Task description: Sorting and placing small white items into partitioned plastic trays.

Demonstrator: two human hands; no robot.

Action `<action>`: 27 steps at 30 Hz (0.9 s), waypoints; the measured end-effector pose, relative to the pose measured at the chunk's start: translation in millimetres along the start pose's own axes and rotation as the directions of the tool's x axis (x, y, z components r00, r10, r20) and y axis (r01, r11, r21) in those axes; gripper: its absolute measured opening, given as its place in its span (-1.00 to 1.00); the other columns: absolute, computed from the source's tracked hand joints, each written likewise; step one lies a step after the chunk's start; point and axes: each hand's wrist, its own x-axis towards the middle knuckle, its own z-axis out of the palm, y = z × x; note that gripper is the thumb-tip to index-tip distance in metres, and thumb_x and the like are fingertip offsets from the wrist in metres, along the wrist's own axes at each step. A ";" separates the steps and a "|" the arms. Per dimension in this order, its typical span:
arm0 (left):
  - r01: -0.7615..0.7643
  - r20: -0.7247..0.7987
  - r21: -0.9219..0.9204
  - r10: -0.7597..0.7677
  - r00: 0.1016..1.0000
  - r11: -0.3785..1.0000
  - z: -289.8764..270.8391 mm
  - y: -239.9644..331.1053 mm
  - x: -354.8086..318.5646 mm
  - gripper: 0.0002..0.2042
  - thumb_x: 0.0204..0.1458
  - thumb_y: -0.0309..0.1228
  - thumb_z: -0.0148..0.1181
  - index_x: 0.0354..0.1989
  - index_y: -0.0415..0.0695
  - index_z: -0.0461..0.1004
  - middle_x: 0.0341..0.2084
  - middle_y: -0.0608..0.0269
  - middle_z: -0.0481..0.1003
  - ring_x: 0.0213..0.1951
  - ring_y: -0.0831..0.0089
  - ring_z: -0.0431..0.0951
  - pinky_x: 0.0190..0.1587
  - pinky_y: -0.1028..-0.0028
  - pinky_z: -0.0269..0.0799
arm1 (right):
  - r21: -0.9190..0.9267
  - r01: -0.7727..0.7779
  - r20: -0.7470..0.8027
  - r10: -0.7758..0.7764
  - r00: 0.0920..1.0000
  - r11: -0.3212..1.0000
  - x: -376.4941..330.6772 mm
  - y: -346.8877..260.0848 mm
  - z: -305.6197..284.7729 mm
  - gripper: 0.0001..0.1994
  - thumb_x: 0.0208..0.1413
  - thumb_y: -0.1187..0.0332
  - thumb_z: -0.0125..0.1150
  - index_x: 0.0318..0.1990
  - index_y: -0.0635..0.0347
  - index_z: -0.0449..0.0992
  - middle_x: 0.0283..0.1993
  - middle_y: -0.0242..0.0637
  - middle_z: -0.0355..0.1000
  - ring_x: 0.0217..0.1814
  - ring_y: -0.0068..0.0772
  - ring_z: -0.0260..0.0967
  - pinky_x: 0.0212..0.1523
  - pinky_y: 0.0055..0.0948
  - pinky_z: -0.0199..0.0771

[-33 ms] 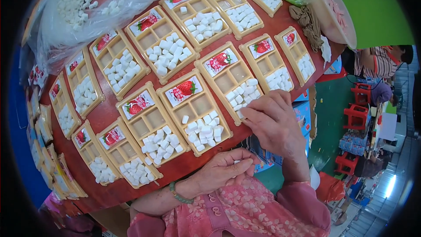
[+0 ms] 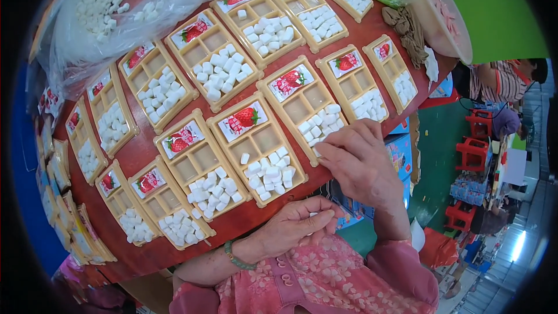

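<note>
My right hand (image 2: pixel 360 163) rests at the near right corner of a cream plastic tray (image 2: pixel 282 104). Its fingers are bent together against the white marshmallows (image 2: pixel 321 125) in the tray's large compartment; whatever the fingertips hold is hidden. Close to my body, my left hand (image 2: pixel 296 224) is curled, palm up, around a small white marshmallow (image 2: pixel 314 214). Beside these hands lies another tray (image 2: pixel 256 142), with marshmallows (image 2: pixel 270 173) in its large compartment and one in a smaller one. A strawberry-printed packet (image 2: pixel 242 121) sits in its top compartment.
Several similar trays stand in rows on the red table (image 2: pixel 232 102). A clear plastic bag (image 2: pixel 64 52) of marshmallows lies at the far left. At the far right are a bowl (image 2: pixel 465 46) of pink pieces and a brown cloth (image 2: pixel 407 29). Other people sit beyond.
</note>
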 end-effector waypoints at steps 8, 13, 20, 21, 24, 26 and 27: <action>-0.102 -0.079 0.062 0.107 0.991 0.993 15.1 16.1 -13.0 -0.72 0.35 -0.35 -0.07 0.10 -0.24 0.36 -0.31 0.29 0.46 -0.47 0.71 0.38 -0.52 0.73 0.16 | -0.039 -0.091 -0.141 0.085 0.986 0.995 -3.0 12.3 -8.2 -0.78 -0.10 0.49 0.37 -0.23 0.18 0.56 -0.30 -0.31 0.43 -0.22 -0.24 0.38 -0.12 -0.25 0.24; -0.327 -0.156 0.038 0.328 0.932 0.944 16.2 12.5 -9.6 -0.66 0.35 -0.38 -0.07 0.23 -0.24 0.24 -0.32 0.24 0.44 -0.48 0.70 0.37 -0.53 0.72 0.16 | -0.035 -0.162 -0.164 0.154 0.974 0.986 -4.7 13.0 -3.7 -0.82 -0.05 0.50 0.34 -0.24 0.19 0.56 -0.33 -0.30 0.42 -0.26 -0.24 0.35 -0.13 -0.27 0.21; -0.354 -0.234 0.074 0.361 0.903 0.932 19.4 10.3 -4.8 -0.52 0.33 -0.41 -0.04 0.39 -0.19 0.06 -0.30 0.21 0.43 -0.50 0.67 0.36 -0.57 0.72 0.15 | -0.039 -0.146 -0.139 0.139 0.980 0.988 -5.2 11.8 0.0 -0.83 -0.04 0.51 0.33 -0.24 0.16 0.56 -0.33 -0.33 0.40 -0.25 -0.25 0.33 -0.11 -0.27 0.18; -0.350 -0.239 0.080 0.359 0.902 0.933 18.9 9.5 -4.1 -0.49 0.33 -0.42 -0.04 0.41 -0.17 0.03 -0.30 0.21 0.43 -0.50 0.67 0.36 -0.57 0.72 0.15 | -0.038 -0.138 -0.129 0.132 0.983 0.990 -5.4 11.7 0.2 -0.82 -0.04 0.51 0.33 -0.24 0.15 0.57 -0.33 -0.33 0.40 -0.25 -0.25 0.33 -0.11 -0.26 0.18; -0.358 -0.230 0.076 0.366 0.902 0.931 17.9 8.0 -3.6 -0.47 0.33 -0.43 -0.05 0.43 -0.16 -0.01 -0.29 0.20 0.43 -0.50 0.66 0.37 -0.57 0.72 0.16 | -0.036 -0.144 -0.103 0.140 0.985 0.989 -4.2 9.3 -1.1 -0.79 -0.06 0.53 0.33 -0.22 0.14 0.58 -0.32 -0.33 0.40 -0.24 -0.25 0.33 -0.10 -0.26 0.18; -0.349 -0.230 0.068 0.355 0.906 0.935 17.9 9.2 -4.1 -0.46 0.33 -0.43 -0.05 0.44 -0.16 -0.02 -0.29 0.20 0.43 -0.50 0.66 0.37 -0.57 0.72 0.16 | -0.045 -0.137 -0.100 0.132 0.986 0.990 -3.2 8.8 -3.9 -0.78 -0.08 0.54 0.33 -0.21 0.14 0.58 -0.31 -0.32 0.40 -0.24 -0.24 0.33 -0.10 -0.25 0.18; -0.341 -0.228 0.062 0.346 0.910 0.938 18.0 9.9 -4.4 -0.46 0.33 -0.43 -0.05 0.44 -0.15 -0.02 -0.29 0.20 0.43 -0.50 0.66 0.37 -0.57 0.72 0.16 | -0.056 -0.129 -0.100 0.123 0.987 0.990 -2.7 8.7 -4.6 -0.76 -0.09 0.55 0.32 -0.20 0.14 0.58 -0.31 -0.32 0.40 -0.23 -0.24 0.33 -0.10 -0.25 0.18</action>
